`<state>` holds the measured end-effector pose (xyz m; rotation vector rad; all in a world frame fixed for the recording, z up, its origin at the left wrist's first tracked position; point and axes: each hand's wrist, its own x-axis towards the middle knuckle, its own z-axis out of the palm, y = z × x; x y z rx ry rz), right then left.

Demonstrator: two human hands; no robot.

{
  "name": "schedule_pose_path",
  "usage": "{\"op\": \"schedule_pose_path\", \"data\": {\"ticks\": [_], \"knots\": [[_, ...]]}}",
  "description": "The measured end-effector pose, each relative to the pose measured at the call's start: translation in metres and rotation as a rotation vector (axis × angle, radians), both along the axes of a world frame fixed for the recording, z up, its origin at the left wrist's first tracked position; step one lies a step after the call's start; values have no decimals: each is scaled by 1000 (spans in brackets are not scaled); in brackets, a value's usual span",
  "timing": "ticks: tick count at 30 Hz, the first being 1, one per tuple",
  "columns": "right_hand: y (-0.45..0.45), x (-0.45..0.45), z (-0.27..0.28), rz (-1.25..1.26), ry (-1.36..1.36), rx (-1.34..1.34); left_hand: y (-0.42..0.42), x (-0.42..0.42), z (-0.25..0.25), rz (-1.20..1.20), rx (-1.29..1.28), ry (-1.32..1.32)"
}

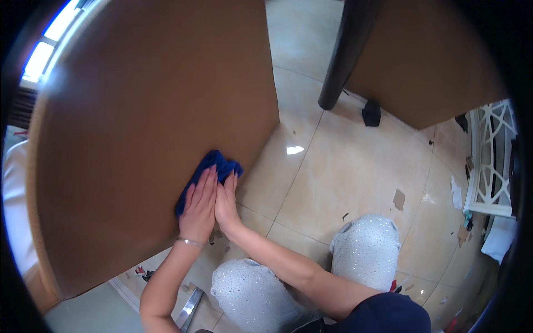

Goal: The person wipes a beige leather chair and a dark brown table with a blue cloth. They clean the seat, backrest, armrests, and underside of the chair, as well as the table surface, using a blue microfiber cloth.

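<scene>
A large brown panel [158, 104], with a smooth leather-like face, stands tilted across the left of the view. Low on that face lies a crumpled blue cloth [214, 160]. My left hand [199, 214], a thin silver bracelet at its wrist, presses flat on the cloth with the fingers stretched out. Beside it, touching its edge, my right hand [227, 204] holds the cloth's right part with its fingertips. The palms hide some of the cloth.
A dark cylindrical post [337, 66] and a second brown panel [420, 62] stand at upper right, near a small black object [371, 113]. White lattice [491, 162] lines the right. Cardboard scraps [399, 200] lie on tiles [354, 166]; a metal strip [190, 309] is at lower left.
</scene>
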<state>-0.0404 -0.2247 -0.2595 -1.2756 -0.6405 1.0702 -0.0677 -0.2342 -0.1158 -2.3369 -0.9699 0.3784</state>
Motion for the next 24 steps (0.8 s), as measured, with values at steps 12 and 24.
{"op": "schedule_pose_path", "data": {"ticks": [12, 24], "knots": [[37, 117, 326, 166, -787, 728, -16, 33, 182, 284, 240, -719], [173, 215, 374, 229, -1379, 484, 127, 120, 258, 478, -244, -930]]}}
